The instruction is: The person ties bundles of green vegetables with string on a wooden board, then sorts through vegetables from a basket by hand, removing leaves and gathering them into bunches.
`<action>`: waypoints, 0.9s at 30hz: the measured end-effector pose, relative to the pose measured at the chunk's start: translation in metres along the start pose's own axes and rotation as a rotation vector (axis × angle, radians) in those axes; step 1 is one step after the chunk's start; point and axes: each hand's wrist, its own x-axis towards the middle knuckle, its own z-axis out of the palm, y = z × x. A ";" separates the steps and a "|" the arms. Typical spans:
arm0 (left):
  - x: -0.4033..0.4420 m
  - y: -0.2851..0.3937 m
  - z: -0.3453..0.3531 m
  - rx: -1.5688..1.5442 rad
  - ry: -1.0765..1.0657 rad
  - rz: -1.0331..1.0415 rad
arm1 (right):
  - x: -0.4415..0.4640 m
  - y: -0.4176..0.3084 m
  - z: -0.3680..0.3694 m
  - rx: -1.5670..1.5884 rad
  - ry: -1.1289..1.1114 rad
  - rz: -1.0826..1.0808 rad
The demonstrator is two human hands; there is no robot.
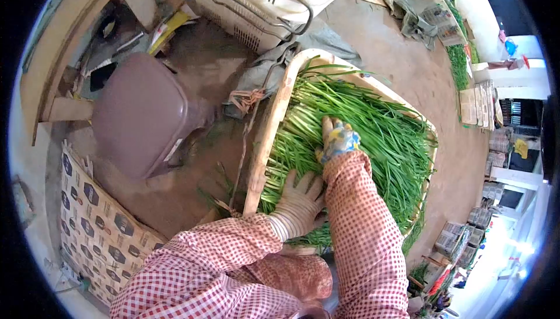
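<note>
A cream plastic crate (269,126) stands in front of me, filled with long green garlic chives (379,138), their pale stem ends toward its left wall. My left hand (296,203), in a pale glove with a striped cuff, lies on the chives near the crate's near left corner, fingers spread. Farther in, my right hand (338,138), in a glove patterned in blue and yellow, rests palm down on top of the bunch with its fingers stretched forward. Neither hand is wrapped around any stems that I can see.
A brown padded stool (140,115) stands left of the crate. Another cream crate (251,10) is beyond, with grey cloth (326,42) beside it. Printed cardboard (99,220) leans at lower left. More greens (458,68) and stacked bundles (449,237) line the right side.
</note>
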 end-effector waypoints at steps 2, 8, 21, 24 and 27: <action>-0.001 -0.002 0.000 -0.021 0.037 0.027 | 0.013 -0.002 0.009 -0.155 -0.050 -0.055; 0.002 -0.002 0.000 -0.018 0.023 0.005 | 0.004 0.007 0.062 -0.161 0.403 -0.178; 0.002 -0.001 0.007 -0.096 0.222 -0.004 | 0.018 0.008 0.023 0.124 0.039 0.004; 0.002 -0.006 0.013 -0.179 0.348 0.040 | 0.013 0.023 0.033 0.271 0.124 0.002; 0.004 -0.013 0.015 -0.355 0.710 0.169 | -0.006 0.035 0.022 0.343 0.281 0.016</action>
